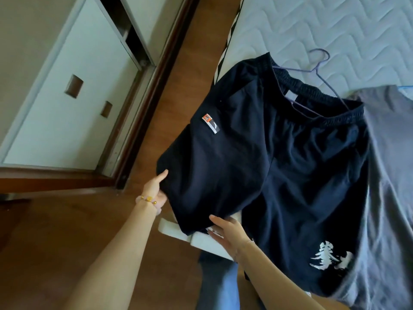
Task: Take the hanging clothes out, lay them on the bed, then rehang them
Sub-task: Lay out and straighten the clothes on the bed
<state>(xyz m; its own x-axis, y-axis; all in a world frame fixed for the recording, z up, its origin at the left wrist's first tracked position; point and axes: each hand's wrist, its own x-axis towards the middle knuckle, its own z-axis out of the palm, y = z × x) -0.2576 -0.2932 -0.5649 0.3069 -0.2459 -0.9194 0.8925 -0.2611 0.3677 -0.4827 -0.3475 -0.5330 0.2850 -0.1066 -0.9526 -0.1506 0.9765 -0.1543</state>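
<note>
Two hands meet the hem of dark shorts spread at frame centre across the bed edge. Left hand, at 7 o'clock, pinches the outer hem of one leg, thumb on top and fingers hidden under the cloth; a beaded bracelet circles its wrist. Right hand, at 6 o'clock, lies with straight fingers touching the same hem, gripping nothing. A purple hanger, at 1 o'clock, runs into the waistband, its hook on the mattress. A grey shirt lies partly under the shorts at 3 o'clock. Wardrobe door at 10 o'clock.
</note>
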